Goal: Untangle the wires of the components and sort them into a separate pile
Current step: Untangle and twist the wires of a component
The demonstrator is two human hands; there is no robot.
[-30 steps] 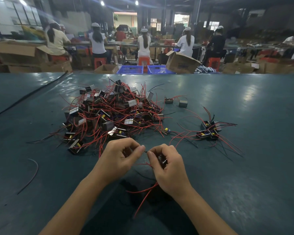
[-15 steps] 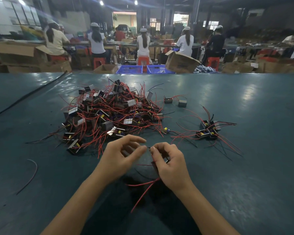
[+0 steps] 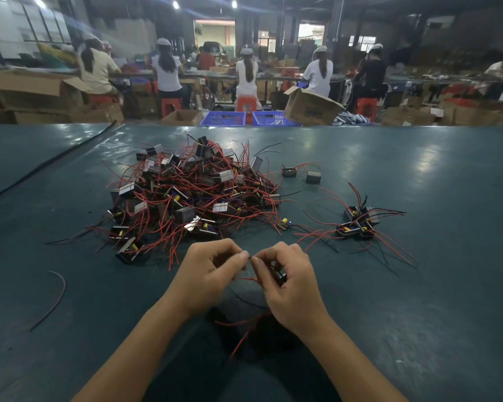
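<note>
Red wires (image 3: 240, 340) run lengthwise toward the viewer from a component (image 3: 281, 275) gripped in the curled right hand (image 3: 291, 294), above the worktop (image 3: 418, 285). A wire end (image 3: 249, 257) is pinched by the left hand (image 3: 206, 274).

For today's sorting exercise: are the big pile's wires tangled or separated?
Tangled: the big pile shows red strands crossing and looping over one another.
</note>
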